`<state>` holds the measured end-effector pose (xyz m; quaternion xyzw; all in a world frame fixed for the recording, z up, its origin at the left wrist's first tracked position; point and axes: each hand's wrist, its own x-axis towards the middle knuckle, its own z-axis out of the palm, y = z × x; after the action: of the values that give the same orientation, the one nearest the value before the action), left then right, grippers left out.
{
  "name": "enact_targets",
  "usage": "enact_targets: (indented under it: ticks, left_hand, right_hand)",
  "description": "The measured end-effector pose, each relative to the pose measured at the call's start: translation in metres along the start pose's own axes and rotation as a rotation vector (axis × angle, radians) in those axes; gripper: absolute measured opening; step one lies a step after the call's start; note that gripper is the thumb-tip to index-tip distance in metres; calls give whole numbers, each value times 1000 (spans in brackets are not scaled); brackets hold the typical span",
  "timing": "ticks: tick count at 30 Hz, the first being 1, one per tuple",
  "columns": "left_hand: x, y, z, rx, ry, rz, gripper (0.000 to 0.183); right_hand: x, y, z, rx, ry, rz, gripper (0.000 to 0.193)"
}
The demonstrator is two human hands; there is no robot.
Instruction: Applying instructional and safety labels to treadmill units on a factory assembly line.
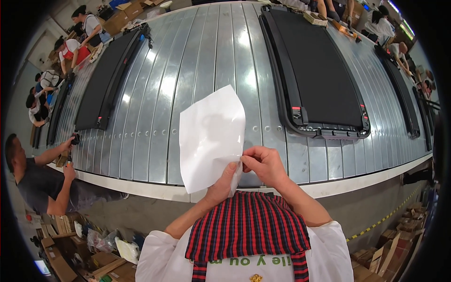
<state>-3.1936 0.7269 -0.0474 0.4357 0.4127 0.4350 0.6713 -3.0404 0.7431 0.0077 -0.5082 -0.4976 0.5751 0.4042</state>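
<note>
A glossy white sheet (211, 131), slightly curled and creased near its lower right edge, is held up in front of me over the near edge of the metal-slat conveyor (155, 155). My left hand (221, 185) grips it from below, its thumb lying on the front face. At the sheet's lower right edge, my right hand (266, 164) pinches with thumb and forefinger. Anything small between those fingertips is too fine to make out. The fingers of my left hand behind the sheet are hidden.
On the conveyor lie a large black framed panel (319, 70) to the right and another black panel (110, 80) to the left. A co-worker (42, 174) holds a tool at the left edge; other people line the far sides. Cardboard boxes (61, 256) stand behind me.
</note>
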Motion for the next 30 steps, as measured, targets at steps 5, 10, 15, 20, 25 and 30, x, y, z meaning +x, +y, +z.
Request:
enact_targets:
  ticks: [5, 10, 15, 20, 25, 30]
  left_hand:
    - [3, -8, -5, -91, 27, 4, 37]
    - [3, -3, -7, -78, 55, 20, 35]
    - [0, 0, -14, -120, 61, 20, 35]
    - [-1, 3, -23, -123, 62, 17, 35]
    - [-3, 6, -33, -103, 97, 8, 35]
    - [8, 30, -46, -153, 289, 47, 32]
  right_hand:
    - [5, 7, 4, 31, 0, -17, 13]
    - [8, 4, 8, 53, -3, 17, 15]
    - [12, 6, 12, 171, -67, 77, 14]
    - [16, 7, 21, 192, -64, 90, 15]
    - [19, 5, 31, 234, -52, 99, 15]
    - [26, 16, 12, 232, 272, -15, 15]
